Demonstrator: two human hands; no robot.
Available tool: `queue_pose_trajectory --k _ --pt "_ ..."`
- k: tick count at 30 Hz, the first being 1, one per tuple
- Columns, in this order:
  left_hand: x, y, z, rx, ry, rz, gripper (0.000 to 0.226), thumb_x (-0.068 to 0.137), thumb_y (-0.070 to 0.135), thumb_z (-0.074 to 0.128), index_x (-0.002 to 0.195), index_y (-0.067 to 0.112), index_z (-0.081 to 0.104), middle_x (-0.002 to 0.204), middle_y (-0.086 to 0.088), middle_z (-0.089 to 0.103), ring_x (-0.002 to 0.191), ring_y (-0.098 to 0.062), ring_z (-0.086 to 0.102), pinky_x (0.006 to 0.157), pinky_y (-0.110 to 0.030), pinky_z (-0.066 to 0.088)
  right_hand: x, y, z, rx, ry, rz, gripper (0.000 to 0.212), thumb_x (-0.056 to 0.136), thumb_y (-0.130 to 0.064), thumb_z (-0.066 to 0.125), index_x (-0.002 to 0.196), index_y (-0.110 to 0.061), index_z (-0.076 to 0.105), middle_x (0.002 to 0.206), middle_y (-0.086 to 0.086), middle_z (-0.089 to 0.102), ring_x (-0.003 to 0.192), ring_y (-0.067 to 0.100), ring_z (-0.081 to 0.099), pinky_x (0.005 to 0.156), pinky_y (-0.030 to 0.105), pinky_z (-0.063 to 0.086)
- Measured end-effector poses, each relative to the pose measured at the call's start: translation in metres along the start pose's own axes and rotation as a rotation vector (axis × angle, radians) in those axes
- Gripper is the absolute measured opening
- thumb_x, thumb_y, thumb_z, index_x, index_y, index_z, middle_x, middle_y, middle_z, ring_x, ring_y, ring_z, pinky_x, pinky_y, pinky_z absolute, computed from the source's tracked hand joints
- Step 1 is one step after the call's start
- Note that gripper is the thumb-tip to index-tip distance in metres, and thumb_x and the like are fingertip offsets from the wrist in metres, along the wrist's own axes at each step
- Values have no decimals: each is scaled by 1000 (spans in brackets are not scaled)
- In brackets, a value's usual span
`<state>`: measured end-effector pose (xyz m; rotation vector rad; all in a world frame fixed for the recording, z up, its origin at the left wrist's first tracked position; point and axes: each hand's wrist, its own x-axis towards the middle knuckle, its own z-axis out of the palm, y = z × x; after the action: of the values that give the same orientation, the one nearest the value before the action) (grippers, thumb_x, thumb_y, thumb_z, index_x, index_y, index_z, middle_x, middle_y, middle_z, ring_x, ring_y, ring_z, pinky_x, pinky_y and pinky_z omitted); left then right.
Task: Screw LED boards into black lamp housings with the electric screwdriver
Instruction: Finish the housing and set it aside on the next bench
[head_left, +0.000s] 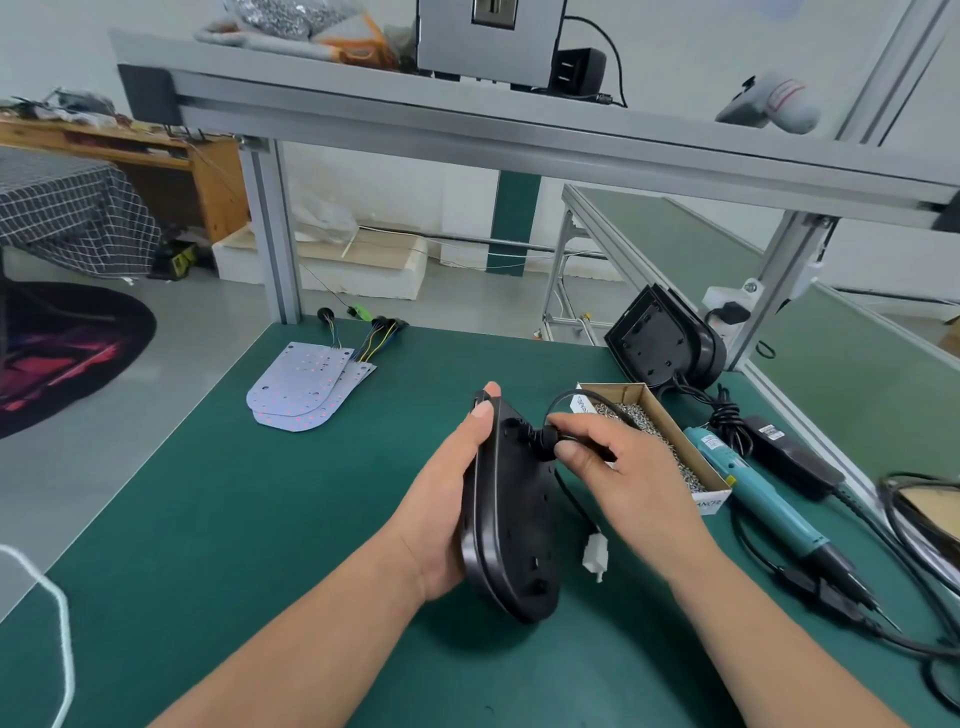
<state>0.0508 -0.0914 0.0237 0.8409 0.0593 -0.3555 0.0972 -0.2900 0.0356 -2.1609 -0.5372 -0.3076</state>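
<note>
- Black lamp housing (511, 525) sits low in the centre of the frame, held on edge above the green mat (260, 519). The left hand (447, 499) grips it with the thumb laid along the near rim and one fingertip hooked over the top. Its other fingers are hidden behind.
- Just right of it, the right hand (623, 467) pinches the black cable fitting (543, 436) on the housing's back between thumb and curled fingers. A white connector (595, 553) dangles below.
- The step looks like seating or drawing that lead through the shell. Keep the left grip firm, work straight along the hole, and hold the fitting, not the bare wire.
- At mid right is an open box of screws (654, 441), with the teal electric screwdriver (763, 499) lying beside it, untouched.
- Farther off, at the upper left of the mat, the LED boards (301, 387) lie stacked flat. At the upper right, a second housing (657, 338) leans upright.
</note>
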Motion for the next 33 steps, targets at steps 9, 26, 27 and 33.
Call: queue_pose_trajectory --k 9,26,27,33 --pt "-1 -4 5 -134 -147 87 48 81 53 84 127 53 70 108 -11 76 82 -33 71 80 -57 59 2 0 2 -26 8 -85 29 94 -9 78 120 -21 79 105 -17 75 103 2 67 88 14 47" --pt "-2 -1 1 -64 -110 70 30 84 60 76 100 36 85 101 -7 79 85 -29 75 77 -47 62 7 -3 0 -215 -24 -257 23 92 -10 80 113 -16 74 98 -10 70 93 13 62 84 27 47" --pt "-2 -1 0 -57 -114 64 30 84 61 77 99 36 85 101 -7 79 85 -29 75 77 -48 61 7 -3 0 -232 -13 -266 21 91 -10 80 111 -15 75 96 -11 70 90 11 62 81 25 46" --pt "-2 -1 2 -47 -81 81 28 89 59 73 102 37 84 106 -9 79 89 -29 75 78 -48 62 7 -8 1 -187 10 -281 15 89 -7 82 101 -12 77 86 -6 72 83 16 65 78 35 51"
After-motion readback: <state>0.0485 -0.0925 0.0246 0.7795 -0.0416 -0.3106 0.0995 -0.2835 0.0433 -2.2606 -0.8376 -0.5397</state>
